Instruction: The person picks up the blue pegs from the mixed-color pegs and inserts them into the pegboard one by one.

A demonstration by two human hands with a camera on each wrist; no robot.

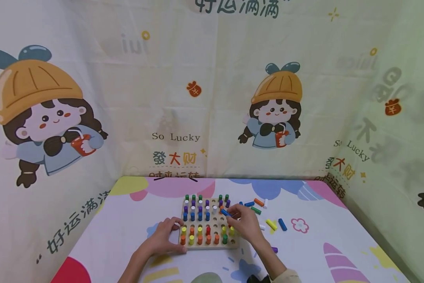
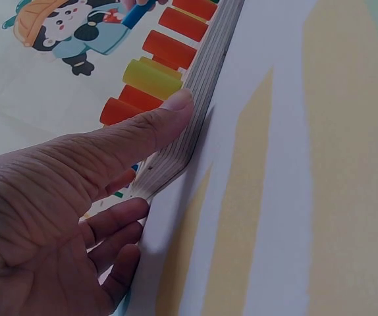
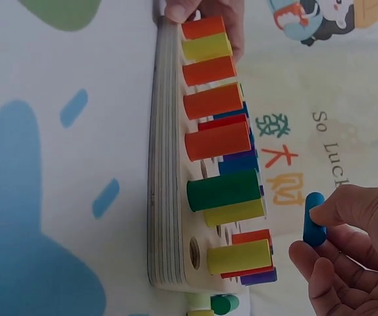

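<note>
A wooden pegboard (image 1: 212,247) lies on the table, partly filled with rows of green, white, purple, blue, yellow, red and orange pegs. Some of its holes are bare. At its front left corner my left hand (image 1: 164,237) holds the board, the thumb (image 2: 179,100) against the front edge and the other fingers along the left side. My right hand (image 1: 246,224) pinches a blue peg (image 3: 315,220) between thumb and fingers, over the right part of the board. That peg is tilted in the head view. An orange peg (image 3: 216,141) stands in the front row.
Loose pegs lie right of the board, among them an orange peg (image 1: 259,202), a green peg (image 1: 256,210), a yellow peg (image 1: 271,224) and another blue peg (image 1: 282,224). A purple peg (image 1: 275,249) lies beside the right forearm. Printed cloth walls (image 1: 219,157) stand behind and at both sides.
</note>
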